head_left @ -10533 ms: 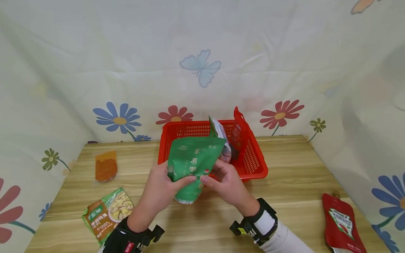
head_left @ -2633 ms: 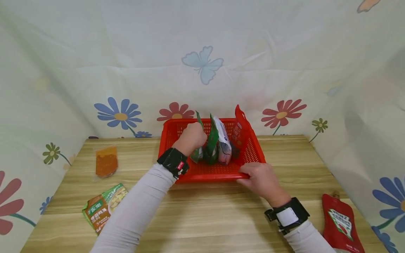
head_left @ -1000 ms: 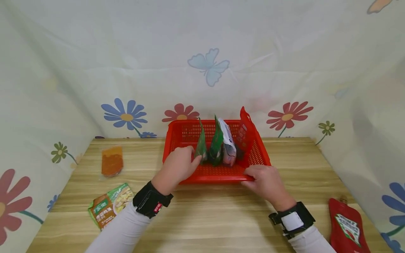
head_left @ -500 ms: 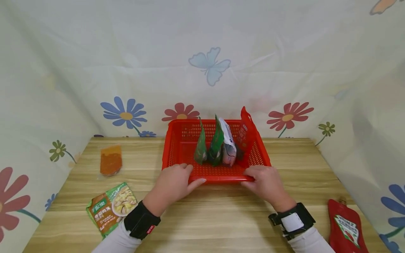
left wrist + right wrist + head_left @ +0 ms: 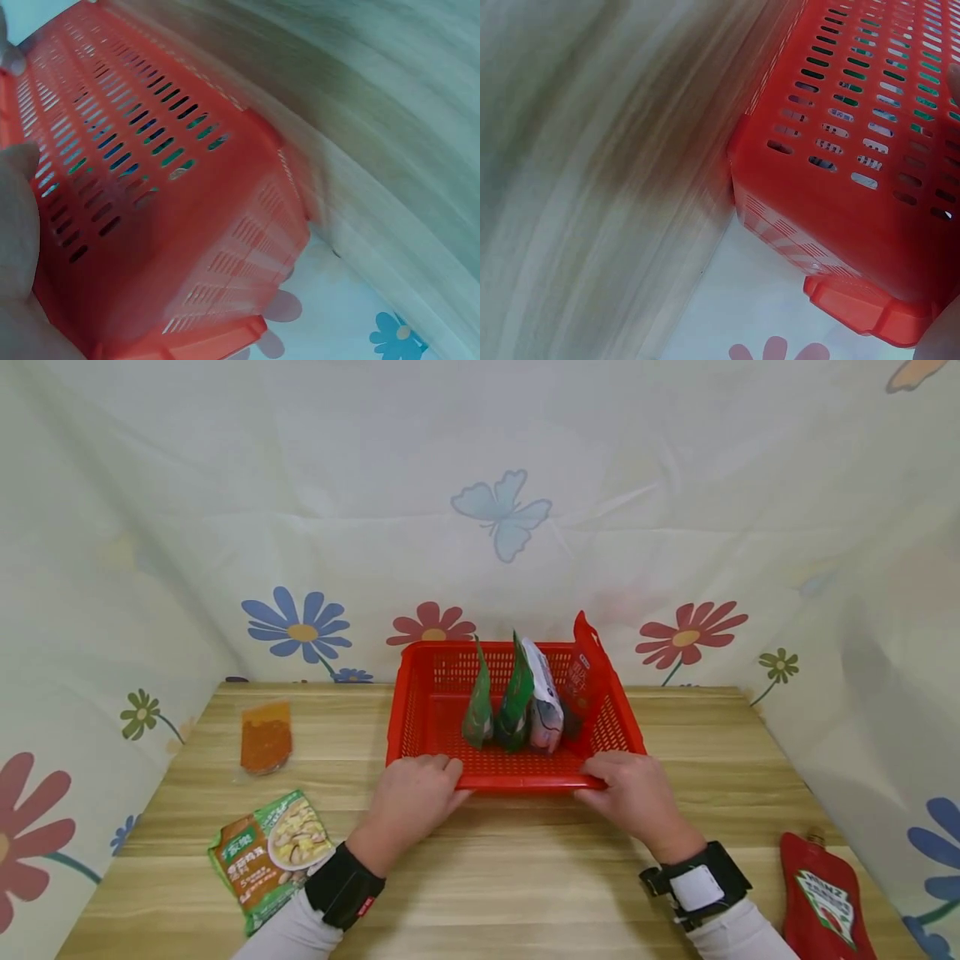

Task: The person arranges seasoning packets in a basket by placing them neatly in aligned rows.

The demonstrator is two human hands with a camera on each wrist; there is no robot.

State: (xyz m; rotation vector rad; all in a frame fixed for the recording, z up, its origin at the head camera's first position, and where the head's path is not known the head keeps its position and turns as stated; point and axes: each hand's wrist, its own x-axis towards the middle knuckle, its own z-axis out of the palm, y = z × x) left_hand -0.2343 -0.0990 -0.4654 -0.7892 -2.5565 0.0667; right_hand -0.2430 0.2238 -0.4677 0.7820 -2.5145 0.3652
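Note:
A red plastic basket (image 5: 525,783) with slotted walls stands at the back of the table. My left hand (image 5: 416,797) grips its front rim near the left corner, fingers over the edge and thumb in front. Near the right corner, my right hand (image 5: 633,789) holds the same rim. Inside, a green pouch (image 5: 478,706) stands left of a second green pouch (image 5: 516,697). Beside them lean a white-and-pink package (image 5: 546,702) and a red bag (image 5: 587,681) along the right wall. From the left wrist, the basket's slotted front wall (image 5: 172,217) appears close up.
An orange-red sachet (image 5: 266,739) lies at the back left of the wooden table (image 5: 525,893). In front of it is a brown-and-green seasoning packet (image 5: 270,856), near my left wrist. A red ketchup pouch (image 5: 825,897) lies at the right edge. Flowered cloth (image 5: 360,485) hangs behind.
The green pouch earlier held in both hands now stands in the basket. My left hand has left it and moved down to the front rim; the right hand stays on the rim.

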